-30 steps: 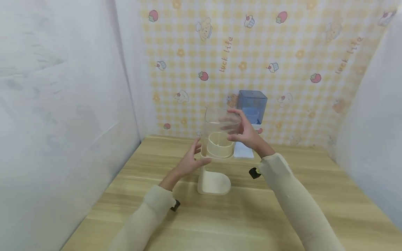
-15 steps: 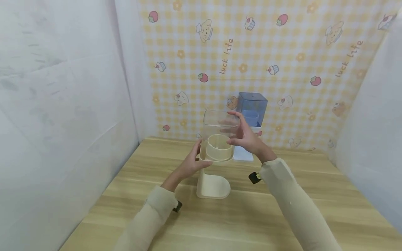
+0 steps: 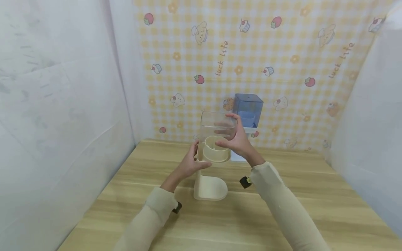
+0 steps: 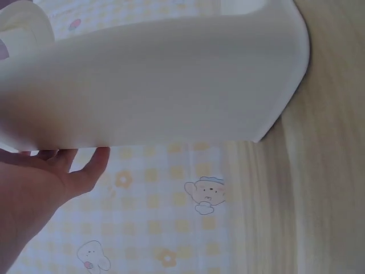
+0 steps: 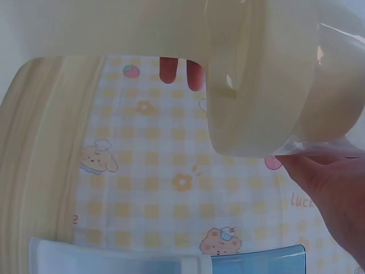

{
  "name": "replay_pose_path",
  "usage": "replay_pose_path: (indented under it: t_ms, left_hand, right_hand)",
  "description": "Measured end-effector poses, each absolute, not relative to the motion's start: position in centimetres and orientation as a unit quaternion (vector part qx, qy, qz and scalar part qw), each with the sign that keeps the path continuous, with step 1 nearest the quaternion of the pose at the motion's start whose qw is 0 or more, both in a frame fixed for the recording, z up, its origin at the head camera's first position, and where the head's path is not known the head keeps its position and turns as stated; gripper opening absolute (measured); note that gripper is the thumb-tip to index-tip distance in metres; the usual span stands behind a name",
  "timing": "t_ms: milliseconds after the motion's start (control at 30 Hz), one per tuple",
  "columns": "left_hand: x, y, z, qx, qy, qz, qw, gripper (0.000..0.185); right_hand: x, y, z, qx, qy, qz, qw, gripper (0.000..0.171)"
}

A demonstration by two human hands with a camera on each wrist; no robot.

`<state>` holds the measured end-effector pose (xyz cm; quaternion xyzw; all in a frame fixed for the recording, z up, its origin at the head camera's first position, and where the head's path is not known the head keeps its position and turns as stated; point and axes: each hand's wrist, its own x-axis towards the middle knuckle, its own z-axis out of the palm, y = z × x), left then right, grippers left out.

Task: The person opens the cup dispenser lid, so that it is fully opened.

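Observation:
A cream stand (image 3: 211, 188) with a flat rounded base stands upright on the table. Its upper platform carries a round cream holder (image 3: 216, 156) under a clear, box-like cover (image 3: 209, 120). My left hand (image 3: 187, 163) grips the platform's left side, thumb in front and fingers partly hidden behind. With thumb and fingers spread, my right hand (image 3: 239, 139) holds the clear cover from its right side. In the left wrist view the stand's broad side (image 4: 154, 85) hides most of the left fingers. The right wrist view shows the platform's underside (image 5: 256, 103) close up.
A similar blue-and-white stand with a blue cover (image 3: 248, 108) is just behind, on the right, its lower part hidden by my right hand. A checkered cloth (image 3: 176, 76) hangs at the back of the wooden table (image 3: 282, 195). White cloth walls (image 3: 72, 139) close the sides.
The head view has shifted slightly. My right hand has moved a little left, its thumb now in front of the round holder. The left hand keeps its hold on the stand.

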<state>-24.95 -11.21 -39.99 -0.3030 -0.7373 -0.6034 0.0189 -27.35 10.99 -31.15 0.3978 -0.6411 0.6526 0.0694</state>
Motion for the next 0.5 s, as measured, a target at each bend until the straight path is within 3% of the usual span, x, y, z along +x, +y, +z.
replay_pose_path:
  t_ms: [300,500]
  left_hand:
    - [-25.00,-10.78,-40.80,-0.289,-0.717,-0.634,0.013,0.104]
    - [-25.27,-10.59,-40.98,-0.289,-0.729,-0.619,0.050,0.097]
  right_hand:
    - [-27.22,11.30,-31.65,0.406,-0.640,0.648,0.076,0.102]
    - [-27.40,11.07,-31.35,0.411,-0.643,0.640,0.086,0.102]
